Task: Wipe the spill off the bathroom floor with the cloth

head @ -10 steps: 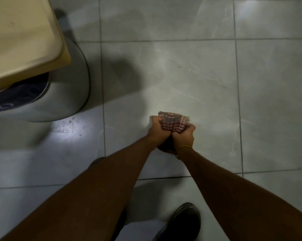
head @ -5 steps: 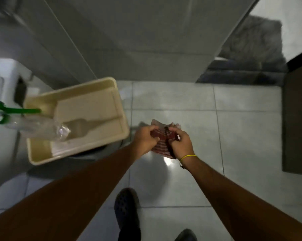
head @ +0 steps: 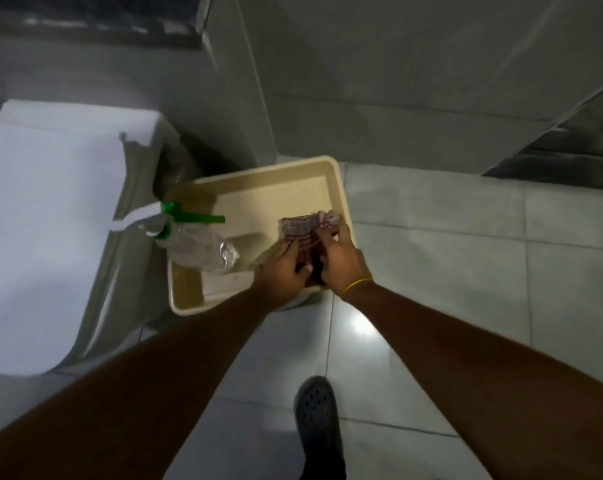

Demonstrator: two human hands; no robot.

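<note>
Up off the floor now: a second ago both my hands had the cloth pressed to the tiles, and since then I have stood and carried it over the tray. View has swung with me, from bare tile to the corner by the toilet.

My left hand [head: 282,271] and right hand [head: 341,259] sit close together, fingers closed on the cloth [head: 302,230], which is bunched between them. Red and pale striped fabric; the far end sticks out past my fingers. It hangs over the right, near part of the tray [head: 341,188]. Whether it touches the tray bottom I cannot tell.

Tray is beige, shallow, perched on something rounded below it, just beside the toilet [head: 50,220]. Clear spray bottle [head: 199,244] with a green trigger lies on its side in the left part of the tray, well clear of the cloth. A darker patch shows in the near left corner of the tray; it may be liquid, though the light is too dim to be sure.

Floor [head: 431,289] in view to the right looks dull and even, one bright glare spot near my right wrist. No puddle that I can make out here, but the tiles I was working are largely out of view.

Judgement: wiping pass looks done or paused. Grip reads like the start of a wring, or setting the cloth down. Dark clog [head: 317,420] planted near, on dry-looking tile.
</note>
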